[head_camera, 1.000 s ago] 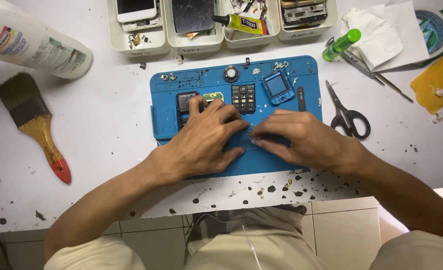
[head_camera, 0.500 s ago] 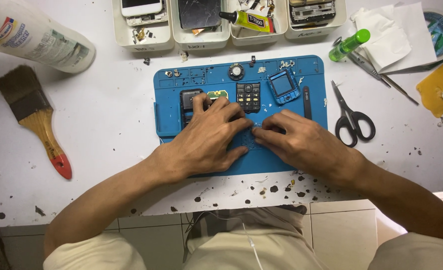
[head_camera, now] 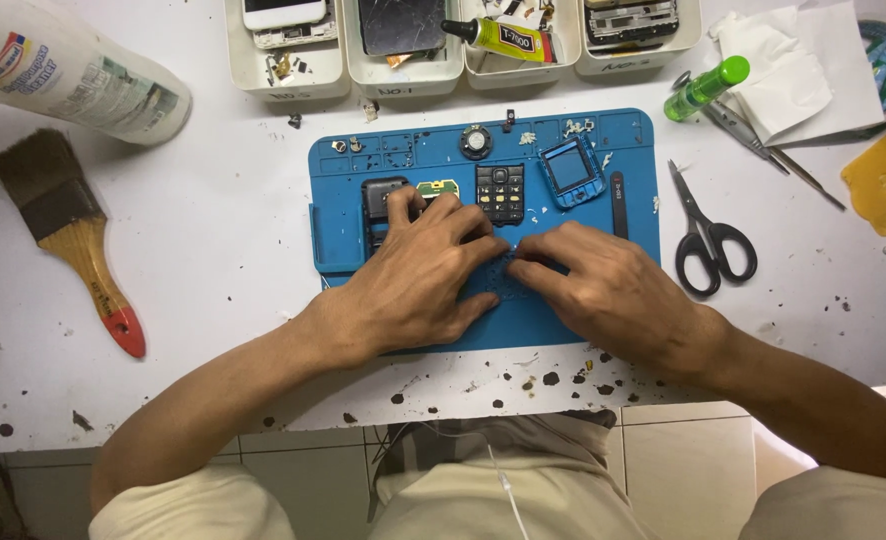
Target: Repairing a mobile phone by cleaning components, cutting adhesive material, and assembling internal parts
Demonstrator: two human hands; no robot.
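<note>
**Small part worked at mat centre, both hands down**

Where the fingertips of both hands meet, near the middle of the blue mat (head_camera: 343,240), something small is being handled; what it is cannot be told, as the fingers hide it. Left hand (head_camera: 418,275) lies palm down, fingers spread. Right hand (head_camera: 603,290) is curled, fingertips drawn together; whether they pinch anything cannot be told. Just beyond lie a black keypad (head_camera: 500,193), a blue phone frame (head_camera: 573,172) and a green circuit board (head_camera: 433,189). Scissors (head_camera: 708,235) lie to the right, a paintbrush (head_camera: 68,235) well to the left. Judgement: a fine fitting or separating step; any following move calls for a delicate fingertip grip.
</note>
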